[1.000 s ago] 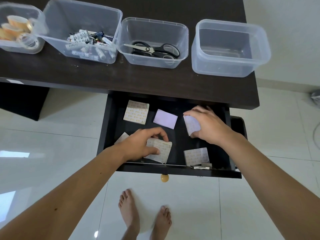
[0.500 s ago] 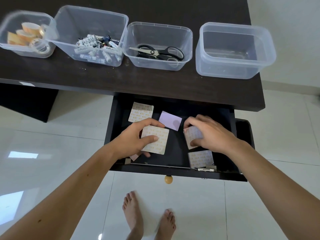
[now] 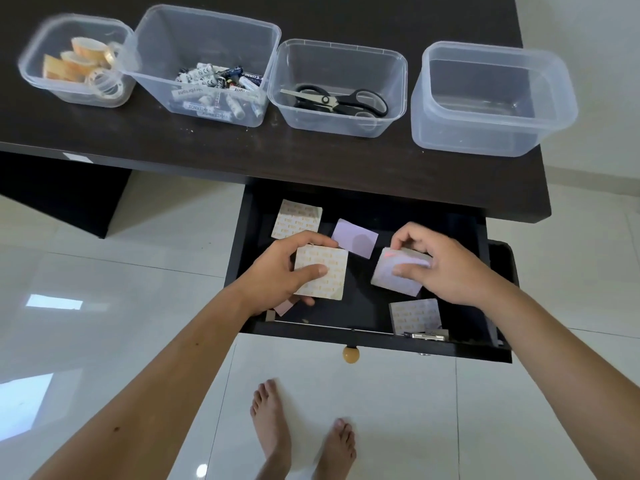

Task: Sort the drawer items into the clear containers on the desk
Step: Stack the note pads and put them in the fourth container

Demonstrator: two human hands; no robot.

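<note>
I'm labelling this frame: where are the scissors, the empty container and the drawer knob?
scissors (image 3: 327,99): head view, on the pivot.
empty container (image 3: 498,150): head view, near wall.
drawer knob (image 3: 350,354): head view, its round face.

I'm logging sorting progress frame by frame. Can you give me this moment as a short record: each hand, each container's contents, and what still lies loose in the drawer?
left hand: grips a patterned note pad over the drawer
right hand: holds a purple-topped pad
container 1, far left: tape rolls
container 2: batteries
container 3: scissors
container 4, far right: nothing seen inside
loose in drawer: patterned pad at back left, purple pad, patterned pad at front right
</note>
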